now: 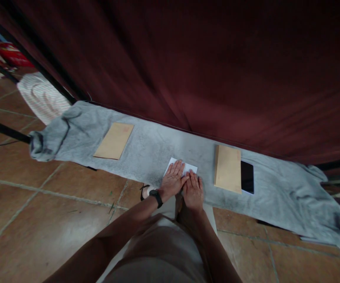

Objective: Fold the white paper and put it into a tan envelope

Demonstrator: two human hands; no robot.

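Grey, soft towelling cloth (158, 145) is spread lengthwise over a long surface set against a dark red curtain (205, 67); what lies beneath cannot be made out, since the cloth covers it fully and is bunched at its left end. Toward that left end a flat tan paper envelope (114, 140) is laid on its own, well apart from the hands. At the near edge, about midway along, a small white sheet of paper (174, 162) is pinned flat under both palms, as if being pressed or creased. The left hand (173, 180), with a black watch at the wrist, is spread over the sheet's left part; the right hand (193, 190) lies just beside it, touching. Both are open and flat, fingers extended, nothing gripped. Most of the sheet is hidden, so any fold cannot be told. Further right, a stack of tan envelopes (228, 168) partly overlaps a black tablet (247, 177).
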